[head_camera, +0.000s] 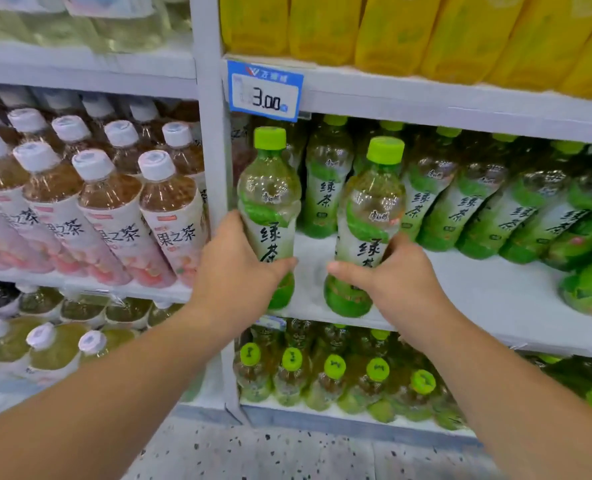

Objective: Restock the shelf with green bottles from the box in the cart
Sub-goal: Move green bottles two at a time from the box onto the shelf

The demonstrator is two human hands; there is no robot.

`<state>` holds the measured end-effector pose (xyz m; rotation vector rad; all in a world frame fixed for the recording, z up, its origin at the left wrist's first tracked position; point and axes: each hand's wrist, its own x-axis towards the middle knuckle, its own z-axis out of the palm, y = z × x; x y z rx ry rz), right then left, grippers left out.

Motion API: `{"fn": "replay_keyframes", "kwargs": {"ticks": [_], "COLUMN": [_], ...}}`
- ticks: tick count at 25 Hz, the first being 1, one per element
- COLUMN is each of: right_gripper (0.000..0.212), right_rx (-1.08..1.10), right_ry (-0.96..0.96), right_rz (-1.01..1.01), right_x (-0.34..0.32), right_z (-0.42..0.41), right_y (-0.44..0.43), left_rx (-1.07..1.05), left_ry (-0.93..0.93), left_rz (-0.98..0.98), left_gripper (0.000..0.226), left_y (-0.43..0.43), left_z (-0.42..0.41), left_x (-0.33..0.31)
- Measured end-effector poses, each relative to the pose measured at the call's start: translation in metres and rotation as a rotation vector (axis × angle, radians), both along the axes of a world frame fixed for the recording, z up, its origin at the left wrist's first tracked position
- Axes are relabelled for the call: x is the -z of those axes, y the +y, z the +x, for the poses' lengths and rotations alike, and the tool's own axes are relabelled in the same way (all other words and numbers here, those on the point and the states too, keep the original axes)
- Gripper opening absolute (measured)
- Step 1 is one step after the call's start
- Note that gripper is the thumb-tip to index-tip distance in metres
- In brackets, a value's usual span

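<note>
My left hand grips one green bottle, my right hand grips another green bottle (both upright) at the shelf front, just beside each other.

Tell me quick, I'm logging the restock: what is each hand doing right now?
Left hand: closed around the left green bottle, held upright.
Right hand: closed around the right green bottle, held upright.

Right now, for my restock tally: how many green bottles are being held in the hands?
2. One bottle in the left hand, beside the post; the other bottle in the right hand, just right of it. Both at the shelf front.
</note>
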<state>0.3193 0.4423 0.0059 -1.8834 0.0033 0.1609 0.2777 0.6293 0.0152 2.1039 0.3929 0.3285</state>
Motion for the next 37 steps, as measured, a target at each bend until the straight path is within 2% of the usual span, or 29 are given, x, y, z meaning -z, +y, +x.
{"fn": "replay_keyframes", "kwargs": {"ticks": [4, 8, 11, 16, 20, 25, 30, 37], "right_gripper": [0.060, 0.056, 0.059, 0.062, 0.067, 0.048, 0.053, 0.059], "right_rx": [-0.011, -0.021, -0.025, -0.062, -0.066, -0.034, -0.021, -0.014], "right_ry": [-0.082, -0.115, -0.126, -0.099, -0.104, -0.189, -0.234, -0.262], "right_rz": [-0.005, 0.012, 0.031, 0.050, -0.123, -0.203, -0.168, -0.164], "right_x": [0.018, 0.034, 0.043, 0.051, 0.061, 0.078, 0.087, 0.096], "right_z": [0.023, 0.025, 0.022, 0.020, 0.009, 0.010, 0.033, 0.041], "right_y": [0.016, 0.020, 0.018, 0.018, 0.003, 0.008, 0.023, 0.029], "left_rx": [0.072, 0.054, 0.041, 0.023, -0.012, -0.089, -0.082, -0.083], "left_ry": [-0.097, -0.134, -0.146, -0.059, 0.047, 0.072, 0.102, 0.069], "left_rz": [-0.007, -0.031, 0.041, 0.094, 0.092, 0.155, 0.113, 0.202], "left_gripper": [0.065, 0.067, 0.069, 0.071, 0.060, 0.078, 0.057, 0.057], "left_y": [0.000, 0.003, 0.005, 0.004, -0.005, -0.015, -0.008, -0.005], "left_z": [0.021, 0.029, 0.029, 0.026, 0.023, 0.031, 0.043, 0.051], "left_x": [0.020, 0.035, 0.040, 0.051, 0.075, 0.084, 0.079, 0.087]}}
